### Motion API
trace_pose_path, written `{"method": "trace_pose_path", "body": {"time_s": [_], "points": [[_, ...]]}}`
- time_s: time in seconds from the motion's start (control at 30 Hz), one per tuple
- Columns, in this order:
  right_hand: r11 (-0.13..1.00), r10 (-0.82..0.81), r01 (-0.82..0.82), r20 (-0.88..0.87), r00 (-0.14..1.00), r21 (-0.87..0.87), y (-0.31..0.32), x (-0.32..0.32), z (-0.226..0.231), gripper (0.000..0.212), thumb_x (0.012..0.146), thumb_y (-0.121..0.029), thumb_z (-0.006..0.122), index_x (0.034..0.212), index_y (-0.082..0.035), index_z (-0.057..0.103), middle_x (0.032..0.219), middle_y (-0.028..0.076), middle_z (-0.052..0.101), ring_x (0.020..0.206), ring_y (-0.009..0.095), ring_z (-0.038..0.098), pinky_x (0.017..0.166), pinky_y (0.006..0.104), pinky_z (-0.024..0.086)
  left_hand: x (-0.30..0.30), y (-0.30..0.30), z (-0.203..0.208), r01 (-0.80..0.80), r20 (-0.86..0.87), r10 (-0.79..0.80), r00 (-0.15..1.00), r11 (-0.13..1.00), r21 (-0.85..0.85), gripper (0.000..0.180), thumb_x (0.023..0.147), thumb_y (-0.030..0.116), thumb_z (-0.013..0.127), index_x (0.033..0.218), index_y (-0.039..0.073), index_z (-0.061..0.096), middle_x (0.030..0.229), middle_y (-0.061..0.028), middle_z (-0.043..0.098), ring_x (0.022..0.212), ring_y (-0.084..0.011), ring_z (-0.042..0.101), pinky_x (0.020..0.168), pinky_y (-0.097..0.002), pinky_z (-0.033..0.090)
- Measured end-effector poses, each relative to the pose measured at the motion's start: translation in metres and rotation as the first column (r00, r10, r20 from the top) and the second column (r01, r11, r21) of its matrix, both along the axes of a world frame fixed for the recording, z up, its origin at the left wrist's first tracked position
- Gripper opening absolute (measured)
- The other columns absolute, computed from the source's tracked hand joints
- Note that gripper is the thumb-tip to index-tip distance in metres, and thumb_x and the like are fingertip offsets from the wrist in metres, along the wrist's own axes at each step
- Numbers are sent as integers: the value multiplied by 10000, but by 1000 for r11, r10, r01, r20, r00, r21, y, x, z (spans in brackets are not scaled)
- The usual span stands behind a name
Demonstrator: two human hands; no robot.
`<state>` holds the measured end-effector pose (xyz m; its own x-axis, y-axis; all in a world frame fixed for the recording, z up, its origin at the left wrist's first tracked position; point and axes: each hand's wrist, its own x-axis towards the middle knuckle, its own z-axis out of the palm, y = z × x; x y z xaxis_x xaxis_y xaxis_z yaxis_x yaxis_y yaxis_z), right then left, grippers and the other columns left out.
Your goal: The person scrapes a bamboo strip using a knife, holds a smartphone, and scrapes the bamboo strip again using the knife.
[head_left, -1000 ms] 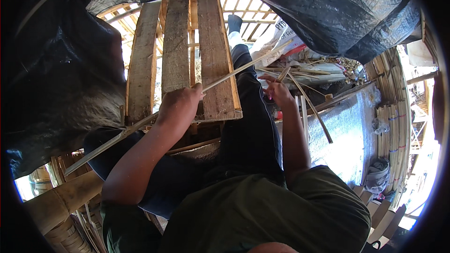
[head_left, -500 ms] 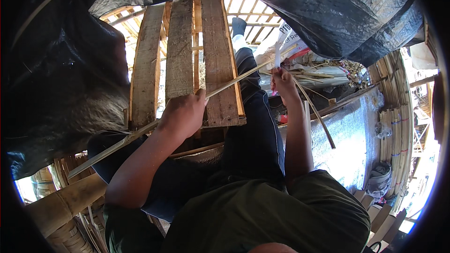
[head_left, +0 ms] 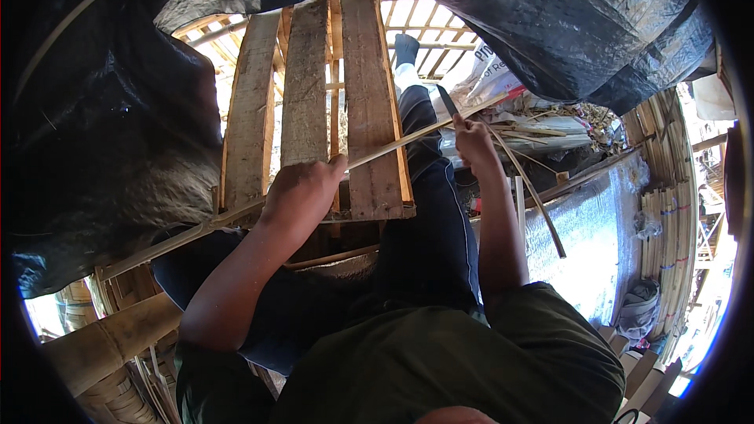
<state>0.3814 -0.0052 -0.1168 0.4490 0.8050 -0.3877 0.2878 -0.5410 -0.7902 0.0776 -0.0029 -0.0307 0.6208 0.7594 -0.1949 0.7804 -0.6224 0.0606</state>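
A long split bamboo strip (head_left: 397, 144) runs slantwise from the lower left to the upper right, across a low wooden plank bench (head_left: 305, 86). My left hand (head_left: 302, 192) is closed around it just over the bench's near edge. My right hand (head_left: 475, 144) grips a knife (head_left: 447, 100), whose dark blade points up and to the left and meets the strip close to its far end. From beside the right hand a thinner bamboo sliver (head_left: 534, 195) hangs down to the right. Whether this sliver is still joined to the strip cannot be made out.
Dark plastic sheeting (head_left: 102, 118) hangs at the left and across the top right. Beyond my right hand lie a white sack (head_left: 491, 78) and loose bamboo scraps (head_left: 534, 132). Bundled bamboo slats (head_left: 666, 228) stand at the right, and a thick bamboo pole (head_left: 114, 341) lies at lower left.
The knife blade has turned from upright and bright to tilted left and dark, now against the strip. The strip's far end has dropped slightly. My left hand keeps its grip in nearly the same place.
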Motion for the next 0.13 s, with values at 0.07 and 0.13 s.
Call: {"method": "trace_pose_path", "body": {"time_s": [0.07,0.13], "points": [[1000,8,-9,-49,999,-25,-5,-18,8,430,1042,-413,457,773,-88,542,492,-25,409,363,78,346,333,275,265,-3,2,-3,15,20,-15,1000,1000,10,151,984,215,544,1039,75,562,702,-154,654,705,-324,701,599,-437,550],[997,27,-46,-295,955,-56,-5,-21,5,402,1030,-436,479,846,-82,531,504,-9,428,347,98,349,323,289,268,-2,1,-3,19,35,-19,999,1000,13,146,980,216,555,1043,84,558,690,-139,655,683,-324,699,585,-423,551]]}}
